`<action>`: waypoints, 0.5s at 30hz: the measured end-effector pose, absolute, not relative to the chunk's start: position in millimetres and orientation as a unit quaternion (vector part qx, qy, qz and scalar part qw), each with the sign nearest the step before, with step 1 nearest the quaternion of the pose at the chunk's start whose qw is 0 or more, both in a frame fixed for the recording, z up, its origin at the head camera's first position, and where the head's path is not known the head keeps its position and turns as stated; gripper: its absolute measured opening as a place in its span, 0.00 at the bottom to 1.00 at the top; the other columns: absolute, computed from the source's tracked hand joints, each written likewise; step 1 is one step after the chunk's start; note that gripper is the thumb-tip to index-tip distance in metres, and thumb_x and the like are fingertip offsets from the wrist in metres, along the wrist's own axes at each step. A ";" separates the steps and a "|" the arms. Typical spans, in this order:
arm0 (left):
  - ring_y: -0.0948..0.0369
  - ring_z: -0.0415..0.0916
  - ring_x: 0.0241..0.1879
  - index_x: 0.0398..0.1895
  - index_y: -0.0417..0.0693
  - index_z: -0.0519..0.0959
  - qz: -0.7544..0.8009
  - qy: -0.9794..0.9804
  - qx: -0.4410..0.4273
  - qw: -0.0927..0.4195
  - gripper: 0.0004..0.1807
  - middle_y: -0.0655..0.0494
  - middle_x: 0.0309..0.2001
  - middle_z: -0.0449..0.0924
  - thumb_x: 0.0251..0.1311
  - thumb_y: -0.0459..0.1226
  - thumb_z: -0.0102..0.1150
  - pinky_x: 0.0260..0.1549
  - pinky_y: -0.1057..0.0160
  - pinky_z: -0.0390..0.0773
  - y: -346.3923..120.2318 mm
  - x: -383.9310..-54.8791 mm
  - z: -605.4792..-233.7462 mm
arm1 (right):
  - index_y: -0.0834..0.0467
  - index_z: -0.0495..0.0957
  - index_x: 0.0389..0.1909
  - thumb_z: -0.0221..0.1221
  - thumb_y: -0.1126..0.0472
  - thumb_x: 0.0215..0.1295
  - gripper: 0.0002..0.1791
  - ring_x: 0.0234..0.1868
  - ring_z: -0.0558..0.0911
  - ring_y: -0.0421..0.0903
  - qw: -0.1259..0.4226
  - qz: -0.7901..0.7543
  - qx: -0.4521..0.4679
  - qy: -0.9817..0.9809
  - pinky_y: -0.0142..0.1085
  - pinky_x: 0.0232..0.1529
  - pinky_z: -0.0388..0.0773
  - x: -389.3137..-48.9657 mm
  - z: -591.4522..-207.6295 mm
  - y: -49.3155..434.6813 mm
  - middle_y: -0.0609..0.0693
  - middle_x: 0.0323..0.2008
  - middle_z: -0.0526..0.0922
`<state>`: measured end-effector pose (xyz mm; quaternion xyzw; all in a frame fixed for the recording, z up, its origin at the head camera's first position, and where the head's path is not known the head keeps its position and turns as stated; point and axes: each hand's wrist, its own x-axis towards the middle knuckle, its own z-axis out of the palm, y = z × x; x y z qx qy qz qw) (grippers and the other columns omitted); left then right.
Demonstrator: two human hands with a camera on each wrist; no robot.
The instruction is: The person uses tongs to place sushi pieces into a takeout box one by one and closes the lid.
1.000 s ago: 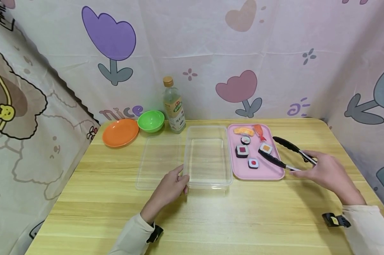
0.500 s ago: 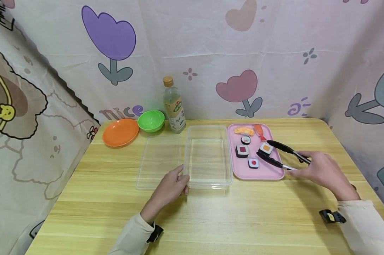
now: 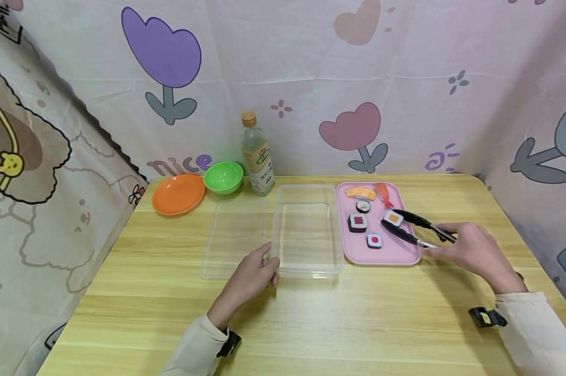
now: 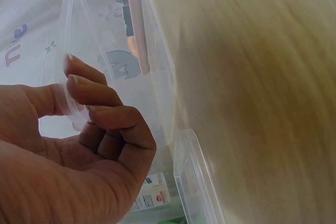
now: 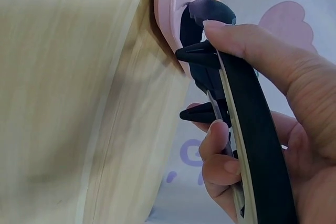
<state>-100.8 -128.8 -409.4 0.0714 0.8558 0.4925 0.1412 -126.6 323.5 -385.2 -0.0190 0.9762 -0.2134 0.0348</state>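
My left hand (image 3: pixel 251 275) pinches the near left rim of a clear plastic box (image 3: pixel 306 271); in the left wrist view its thumb and curled fingers (image 4: pixel 94 94) lie on either side of the box's wall. My right hand (image 3: pixel 473 255) grips black-tipped tongs (image 3: pixel 421 222), its thumb along one black handle (image 5: pixel 257 140) in the right wrist view. Between the tong tips sits a square sushi roll with an orange centre (image 3: pixel 393 218), over the right side of a pink tray (image 3: pixel 391 256). That roll is hidden behind the tongs in the right wrist view.
Also on the tray lie a dark-red-centred roll (image 3: pixel 357 222), a red-centred roll (image 3: pixel 374 241), a small round roll (image 3: pixel 363 207), an orange-topped sushi (image 3: pixel 360 193) and a shrimp (image 3: pixel 384 195). Left of the box are a clear lid (image 3: pixel 236 235), bottle (image 3: pixel 258 162), green bowl (image 3: pixel 223 177) and orange plate (image 3: pixel 178 195).
The tongs have moved left and their arms have closed together around the orange-centred roll, which now looks slightly turned. My left hand and the box have stayed put.
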 end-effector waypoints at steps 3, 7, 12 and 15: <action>0.65 0.55 0.13 0.77 0.38 0.59 0.493 0.856 0.070 0.142 0.31 0.56 0.17 0.79 0.72 0.38 0.44 0.12 0.69 0.53 -128.8 -100.6 -409.4 | 0.72 0.76 0.61 0.76 0.35 0.45 0.52 0.47 0.78 0.71 0.036 -0.216 -0.015 0.976 0.58 0.40 0.74 -126.8 -385.0 323.7 0.78 0.55 0.75; 0.64 0.55 0.13 0.77 0.39 0.60 0.496 0.854 0.068 0.143 0.31 0.55 0.18 0.80 0.72 0.38 0.44 0.12 0.69 0.53 -128.9 -100.5 -409.9 | 0.71 0.76 0.61 0.76 0.35 0.45 0.52 0.39 0.77 0.61 0.038 -0.218 -0.009 0.975 0.43 0.31 0.70 -126.8 -384.4 324.1 0.79 0.55 0.75; 0.64 0.57 0.14 0.75 0.41 0.63 0.499 0.852 0.072 0.140 0.30 0.55 0.17 0.79 0.71 0.37 0.44 0.13 0.69 0.54 -129.4 -101.0 -410.8 | 0.71 0.75 0.62 0.75 0.35 0.45 0.53 0.38 0.75 0.59 0.044 -0.219 -0.002 0.975 0.38 0.28 0.66 -126.4 -383.5 324.9 0.80 0.56 0.74; 0.65 0.59 0.14 0.74 0.41 0.65 0.498 0.853 0.077 0.136 0.28 0.56 0.17 0.78 0.71 0.36 0.43 0.13 0.69 0.55 -129.6 -101.2 -410.7 | 0.70 0.74 0.63 0.75 0.35 0.47 0.53 0.40 0.75 0.61 0.056 -0.225 0.006 0.973 0.38 0.29 0.66 -126.7 -380.9 325.6 0.81 0.57 0.72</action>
